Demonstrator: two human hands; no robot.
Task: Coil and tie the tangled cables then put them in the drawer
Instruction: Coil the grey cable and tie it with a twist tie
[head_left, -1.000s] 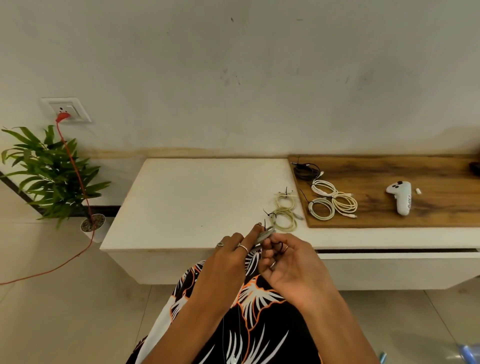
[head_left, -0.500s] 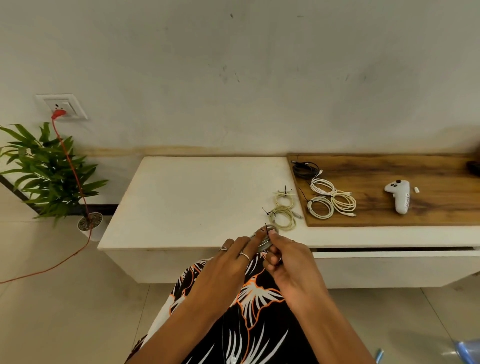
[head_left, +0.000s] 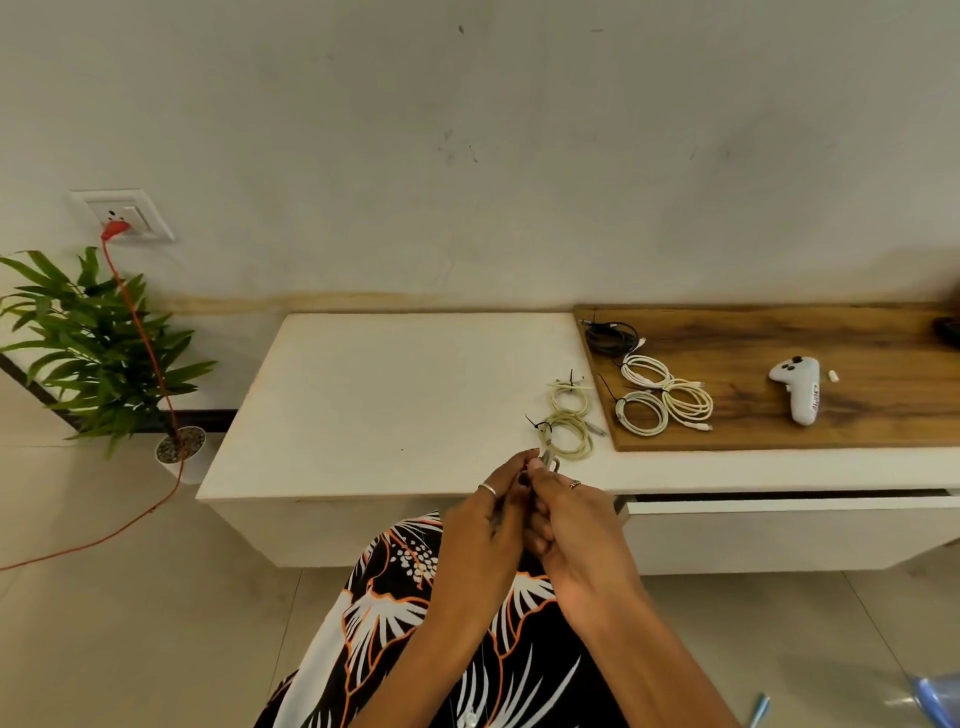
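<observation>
Since a second ago the hands have closed together and risen a little toward the table edge, and the small grey cable between them is now mostly hidden.

The left hand (head_left: 485, 525) and right hand (head_left: 574, 525) meet fingertip to fingertip, fingers curled, both pinching the cable (head_left: 548, 460); only a short pale-grey loop of it pokes out above the fingertips, just at the front edge of the table (head_left: 395, 395). How the rest of it lies inside the hands cannot be told.

Left of the hands, well apart, a plant (head_left: 98, 343) stands on the floor with a red cord (head_left: 150, 364) running up past it to a wall socket (head_left: 124, 214).

Just beyond the hands lie two yellowish coils (head_left: 569, 421), each tied with a black tie. Further right, on a wooden board (head_left: 831, 415), lie a black coil (head_left: 610, 336) and three white coils (head_left: 662, 397), then a white controller (head_left: 797, 395). To the right of the hands, under the tabletop, the drawer (head_left: 789, 530) stands slightly open.
</observation>
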